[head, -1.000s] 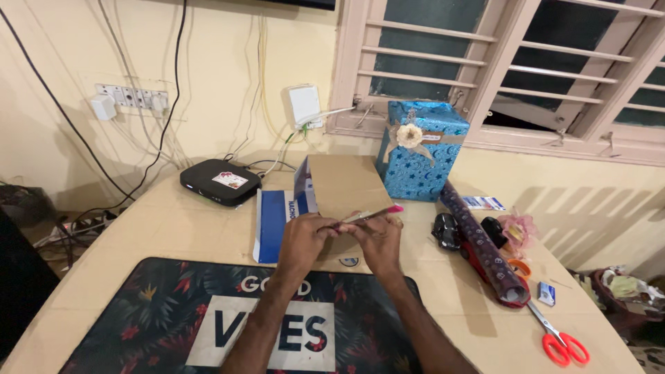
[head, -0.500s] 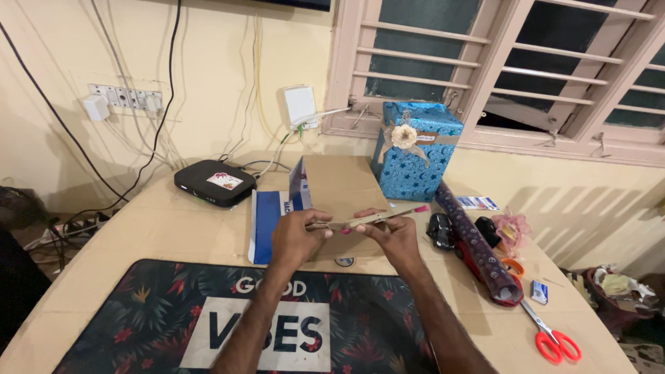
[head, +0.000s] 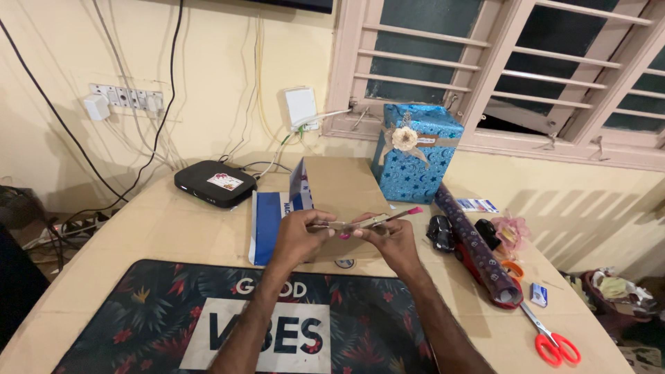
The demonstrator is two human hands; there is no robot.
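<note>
Both hands pinch a thin pink-tipped tool above the cardboard box, mid-desk.

Left hand [head: 296, 239] has its fingers clenched on the tool's near end; right hand [head: 389, 242] pinches the shaft of the pink-tipped tool [head: 377, 219]. Long axis runs left to right, tip pointing right and slightly up toward the blue gift box [head: 415, 149]. Risk, as I judge it: the slim shaft could slip from a two-point pinch and drop onto the cardboard box [head: 339, 187] or desk [head: 180, 228].

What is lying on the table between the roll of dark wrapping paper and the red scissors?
In the head view, a small blue-and-white box lies between the wrapping paper roll and the red scissors.
</note>
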